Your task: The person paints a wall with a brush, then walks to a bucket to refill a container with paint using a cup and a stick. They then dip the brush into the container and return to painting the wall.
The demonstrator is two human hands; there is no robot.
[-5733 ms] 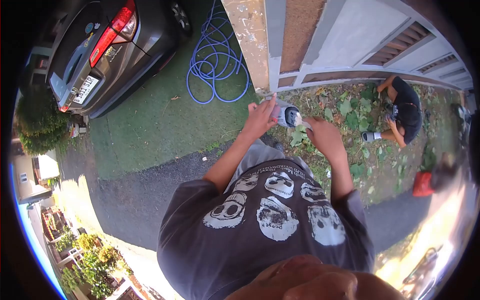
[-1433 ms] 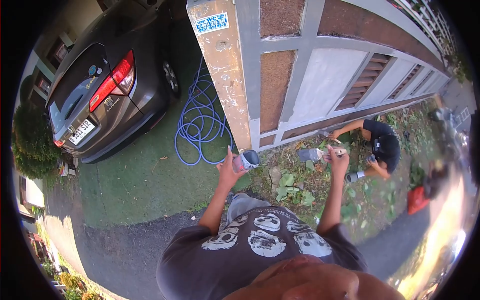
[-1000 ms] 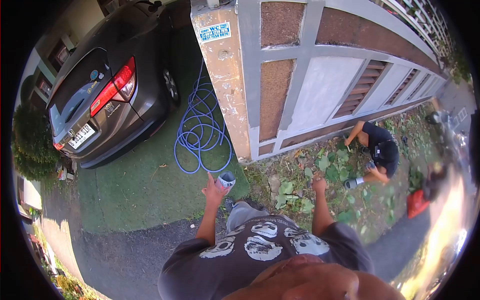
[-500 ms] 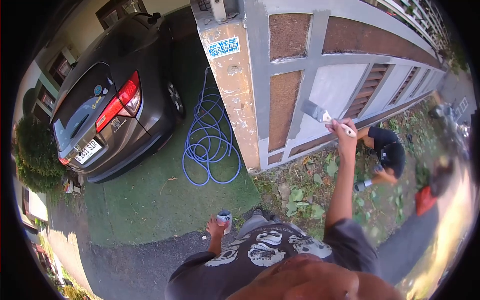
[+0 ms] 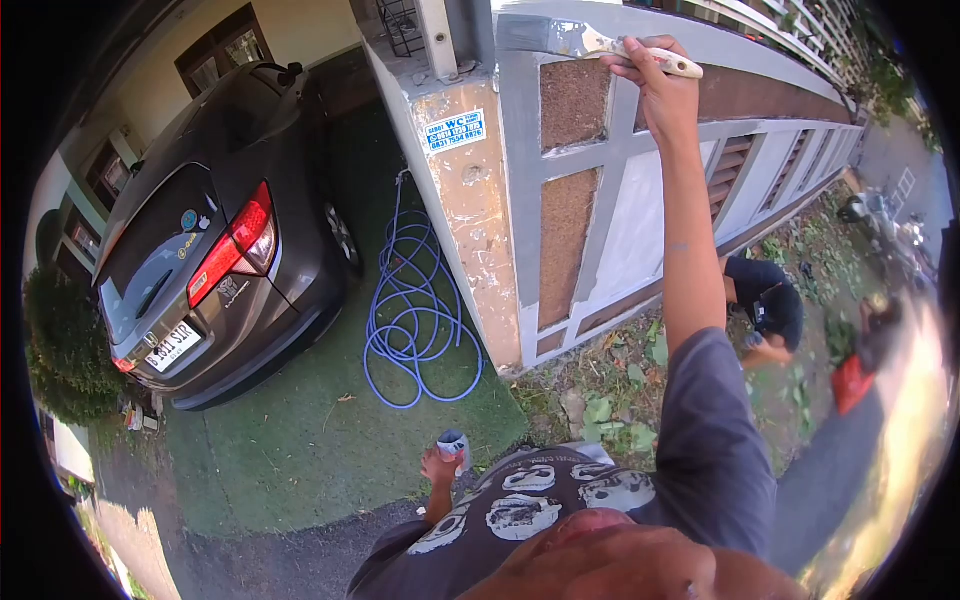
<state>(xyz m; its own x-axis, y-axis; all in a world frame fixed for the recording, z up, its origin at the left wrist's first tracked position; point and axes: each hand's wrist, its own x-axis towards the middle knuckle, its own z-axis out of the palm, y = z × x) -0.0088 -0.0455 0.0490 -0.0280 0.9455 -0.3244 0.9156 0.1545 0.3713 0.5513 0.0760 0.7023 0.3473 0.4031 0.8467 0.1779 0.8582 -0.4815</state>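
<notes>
My right hand (image 5: 655, 72) is raised at the top of the wall, fingers closed round the pale handle of a wide paintbrush (image 5: 580, 40). The bristles point left and lie at the grey upper band of the wall (image 5: 625, 135), near its corner. Low down, beside my shirt, my left hand (image 5: 440, 466) is wrapped round a small cup (image 5: 454, 448) with grey at its top. The wall has grey framing, rough brown panels and a whitish panel.
A dark car (image 5: 220, 230) stands at the left on green ground. A coiled blue hose (image 5: 415, 330) lies by the peeling pillar (image 5: 465, 220). Another person in black (image 5: 770, 305) crouches beside the wall at the right. Cut leaves (image 5: 605, 415) lie at its foot.
My right hand has moved up with the brush, from beside the whitish panel to the wall's upper band. My left hand still holds the cup. The camera view has shifted slightly.
</notes>
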